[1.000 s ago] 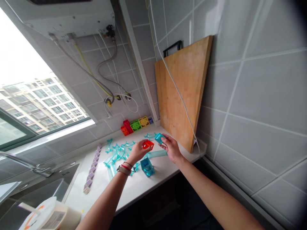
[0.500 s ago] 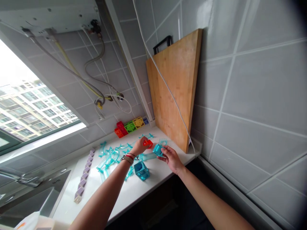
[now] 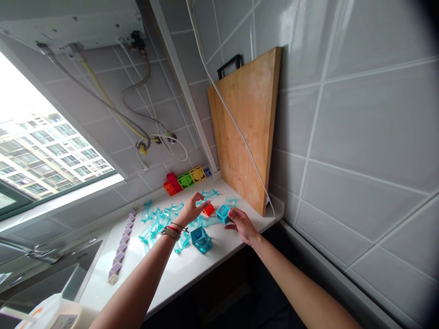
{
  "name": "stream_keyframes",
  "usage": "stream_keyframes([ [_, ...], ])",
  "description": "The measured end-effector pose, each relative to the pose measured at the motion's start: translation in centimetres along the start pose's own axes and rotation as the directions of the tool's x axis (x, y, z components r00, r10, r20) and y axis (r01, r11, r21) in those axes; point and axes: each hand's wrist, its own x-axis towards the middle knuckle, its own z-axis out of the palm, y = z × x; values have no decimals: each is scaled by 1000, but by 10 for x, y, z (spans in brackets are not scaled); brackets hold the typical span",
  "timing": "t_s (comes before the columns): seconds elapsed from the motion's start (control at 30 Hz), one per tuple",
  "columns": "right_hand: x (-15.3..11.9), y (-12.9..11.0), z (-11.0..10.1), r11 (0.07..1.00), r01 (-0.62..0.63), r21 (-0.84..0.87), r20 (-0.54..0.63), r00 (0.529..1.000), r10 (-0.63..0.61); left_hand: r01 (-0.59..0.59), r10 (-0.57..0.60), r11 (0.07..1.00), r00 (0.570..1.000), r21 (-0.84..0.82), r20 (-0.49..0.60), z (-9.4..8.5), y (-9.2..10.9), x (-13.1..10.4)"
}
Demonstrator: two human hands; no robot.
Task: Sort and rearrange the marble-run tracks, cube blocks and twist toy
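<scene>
A small teal cube block (image 3: 222,214) with a square opening is pinched in the fingers of my right hand (image 3: 243,225), just over the counter. My left hand (image 3: 192,210) holds nothing; its thumb and fingers are apart, close beside a red-orange block (image 3: 208,209). On the counter nearer to me stands a larger teal cube (image 3: 201,240) with round openings. Clear teal track pieces (image 3: 160,225) lie scattered around and under my left wrist. One flat clear teal piece (image 3: 231,201) lies behind the cube in my right hand.
Red blocks (image 3: 172,183), a green block (image 3: 185,179) and a yellow block (image 3: 197,174) line the back wall. A wooden cutting board (image 3: 245,128) leans at the right, a cable (image 3: 236,123) hanging across it. A purple-and-white zigzag strip (image 3: 122,246) lies near the sink (image 3: 82,269).
My left hand has let go of the red-orange block and drawn slightly left, its fingers spreading. The teal cube in my right hand has turned and shifted a little left.
</scene>
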Motion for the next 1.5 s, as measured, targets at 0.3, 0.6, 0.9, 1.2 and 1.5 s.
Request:
stream_keyframes([
  [0.3,1,13,2,976,50,-213,70,997,-36,-128,120,992,956,14,267,-6,59,-39],
  [0.6,-3,9,1,971,133,-200,82,990,-119,-52,73,978,992,-204,100,-18,56,-46],
  [0.9,-6,10,4,924,147,-352,167,982,-92,131,-219,872,966,-472,-136,-35,26,-132],
  [1.2,-7,7,7,920,112,-377,141,988,-63,129,-246,843,956,-523,-162,-21,17,-139],
  [1.5,-7,12,7,920,111,-375,141,988,-62,125,-215,848,969,-515,-119,-16,2,-143],
])
